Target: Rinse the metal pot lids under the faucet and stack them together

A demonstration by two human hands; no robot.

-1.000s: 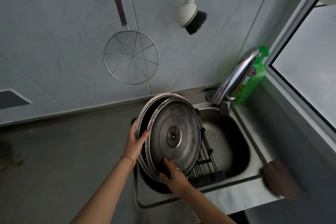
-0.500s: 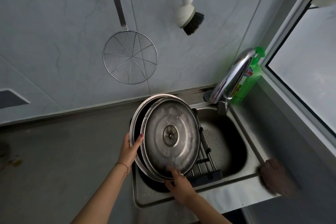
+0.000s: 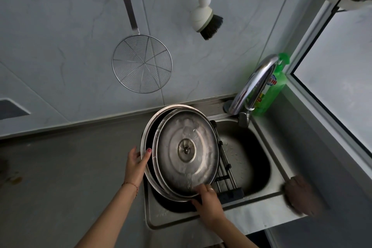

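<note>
Two round metal pot lids are held tilted over the left part of the sink (image 3: 279,183). The smaller lid (image 3: 187,153) faces me with its wet underside and centre rivet, nested in front of the larger lid (image 3: 148,135), whose rim shows behind it on the left. My left hand (image 3: 135,164) grips the larger lid's left rim. My right hand (image 3: 208,200) holds the bottom edge of the smaller lid. The chrome faucet (image 3: 253,86) arches to the right of the lids, its spout clear of them.
A black wire rack (image 3: 225,173) spans the sink beside the lids. A green soap bottle (image 3: 271,90) stands behind the faucet. A wire skimmer (image 3: 142,64) and a dish brush (image 3: 207,20) hang on the wall. A dark blurred object (image 3: 300,195) rests on the sink's right front corner.
The two lids have shifted slightly left and tilted more upright toward me. My left hand slid down the larger lid's rim, and my right hand moved along the bottom edge.
</note>
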